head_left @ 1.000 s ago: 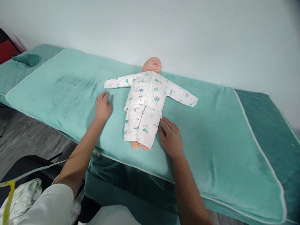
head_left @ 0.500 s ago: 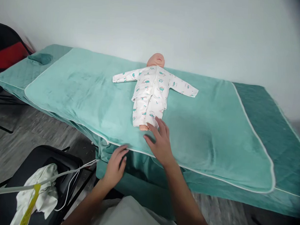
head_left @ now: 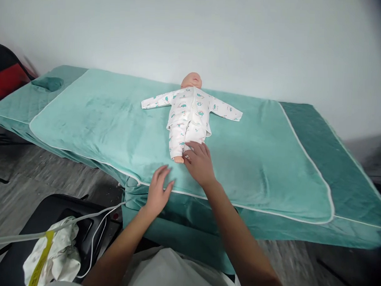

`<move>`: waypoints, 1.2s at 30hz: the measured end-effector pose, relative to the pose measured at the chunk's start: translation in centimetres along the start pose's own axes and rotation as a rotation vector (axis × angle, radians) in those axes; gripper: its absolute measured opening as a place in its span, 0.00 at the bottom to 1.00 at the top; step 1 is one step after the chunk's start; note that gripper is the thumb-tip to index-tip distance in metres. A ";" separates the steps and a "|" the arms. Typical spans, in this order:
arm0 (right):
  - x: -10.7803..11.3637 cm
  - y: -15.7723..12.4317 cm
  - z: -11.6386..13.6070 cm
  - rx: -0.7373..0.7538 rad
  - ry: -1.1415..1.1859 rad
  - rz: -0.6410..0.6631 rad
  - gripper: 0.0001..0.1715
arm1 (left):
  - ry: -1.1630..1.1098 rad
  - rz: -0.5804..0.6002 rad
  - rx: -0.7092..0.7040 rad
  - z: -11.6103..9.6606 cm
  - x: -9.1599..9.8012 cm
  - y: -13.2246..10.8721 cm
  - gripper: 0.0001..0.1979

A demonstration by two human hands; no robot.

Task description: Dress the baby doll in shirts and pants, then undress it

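A baby doll (head_left: 192, 81) lies on its back on the green bed cover (head_left: 122, 124), sleeves spread out to both sides. It wears a white printed button-up shirt (head_left: 185, 107) and matching trousers (head_left: 177, 138). My right hand (head_left: 200, 160) is at the trouser leg on the right, with thumb and fingers closed round its cuff and hiding that foot. The doll's other foot (head_left: 178, 159) shows below its cuff. Fingers apart and holding nothing, my left hand (head_left: 159, 192) hovers near the bed's front edge, short of the doll's feet.
At the lower left stands a black chair (head_left: 34, 221) with a crumpled white cloth (head_left: 61, 255) on it. A pale tube (head_left: 15, 239) with a yellow tag (head_left: 42, 259) crosses in front. The wall (head_left: 213, 35) runs behind the bed, and a face hole (head_left: 47, 83) opens at its left end.
My right hand has closed on the trouser cuff, where it was hovering with spread fingers. My left hand has moved forward and right, towards the doll's feet. The view has shifted slightly.
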State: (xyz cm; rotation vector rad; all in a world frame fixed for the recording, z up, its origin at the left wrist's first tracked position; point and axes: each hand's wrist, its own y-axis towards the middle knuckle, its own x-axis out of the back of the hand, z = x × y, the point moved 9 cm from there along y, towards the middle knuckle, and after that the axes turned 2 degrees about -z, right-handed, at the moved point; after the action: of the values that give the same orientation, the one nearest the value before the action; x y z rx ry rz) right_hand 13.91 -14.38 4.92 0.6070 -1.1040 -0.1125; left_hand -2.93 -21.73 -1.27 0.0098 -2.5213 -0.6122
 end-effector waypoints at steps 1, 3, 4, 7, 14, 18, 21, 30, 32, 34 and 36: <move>0.0 0.0 0.1 -0.014 -0.009 -0.003 0.05 | 0.012 -0.019 -0.013 0.0 -0.3 1.7 0.26; -0.1 0.1 0.3 -0.034 -0.025 -0.009 0.05 | 0.056 -0.035 -0.039 0.1 -1.1 4.7 0.27; -0.1 0.0 0.3 -0.038 -0.025 -0.011 0.05 | 0.081 -0.042 -0.048 0.1 -1.4 5.8 0.27; 0.1 -0.2 0.1 -0.043 0.030 -0.034 0.05 | 0.120 -0.053 -0.079 0.1 -1.9 7.8 0.24; -0.1 0.0 -0.2 -0.094 0.017 -0.066 0.07 | 0.032 -0.057 -0.151 -0.2 -1.9 9.4 0.13; -0.4 1.3 0.1 -0.094 -0.007 -0.081 0.08 | -0.016 -0.043 -0.166 0.1 -1.6 10.5 0.12; 0.2 1.5 0.3 -0.101 0.073 -0.095 0.08 | -0.053 0.018 -0.174 0.3 -1.6 11.2 0.12; 1.4 -0.5 1.6 -0.057 0.167 -0.108 0.06 | -0.044 -0.022 -0.134 1.3 -0.5 12.5 0.14; 1.3 -1.0 1.0 -0.082 0.167 -0.132 0.07 | -0.032 -0.038 -0.115 1.7 -0.3 12.1 0.14; 1.4 -1.9 -0.3 -0.151 0.172 -0.192 0.10 | -0.017 -0.027 -0.082 2.3 -0.3 11.5 0.15; 1.7 -3.0 -1.8 -0.243 0.191 -0.272 0.11 | -0.017 -0.011 -0.047 2.7 -0.4 10.8 0.16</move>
State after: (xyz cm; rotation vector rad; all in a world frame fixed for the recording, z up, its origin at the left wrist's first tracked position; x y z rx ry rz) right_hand 16.87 -16.77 4.17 0.5341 -0.8043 -0.4108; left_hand -2.73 -10.84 1.07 0.0017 -2.5238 -0.6784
